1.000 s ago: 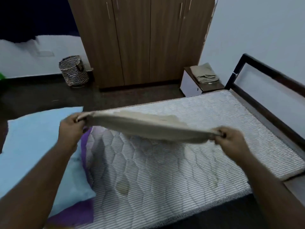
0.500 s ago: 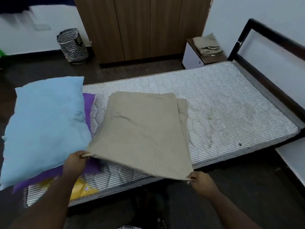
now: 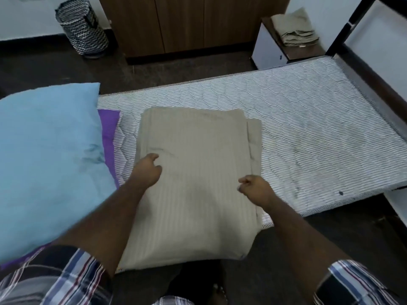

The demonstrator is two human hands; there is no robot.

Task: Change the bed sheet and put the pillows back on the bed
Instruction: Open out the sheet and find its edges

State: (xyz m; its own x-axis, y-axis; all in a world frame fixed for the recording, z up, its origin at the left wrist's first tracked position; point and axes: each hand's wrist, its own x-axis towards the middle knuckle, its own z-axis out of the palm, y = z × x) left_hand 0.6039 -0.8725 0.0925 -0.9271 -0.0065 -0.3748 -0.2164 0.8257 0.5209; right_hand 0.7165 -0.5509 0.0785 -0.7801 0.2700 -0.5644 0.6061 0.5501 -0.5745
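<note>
Near edge: folded beige sheet (image 3: pixel 193 183) lies flat on bare mattress (image 3: pixel 308 128), its near end hanging over the edge twd the person. Both hands on it. Left hand (image 3: pixel 147 170) has fingers curled, thumb out, resting on the sheet's left side; can't tell if it pinches cloth. Right hand (image 3: pixel 253 188) is curled at the right edge, prob. pinching a layer, not certain. Old sheet looks off; new one not yet unfolded or spread. Blue pillow (image 3: pixel 48 161) at left, over purple cloth (image 3: pixel 109 128); needs placing later. Far: more folded cloth (image 3: pixel 297 31) on nightstand (image 3: pixel 273 51).

Your left hand (image 3: pixel 147 170) and right hand (image 3: pixel 255 188) reach forward, arms bare. Both have loosely curled fingers.
</note>
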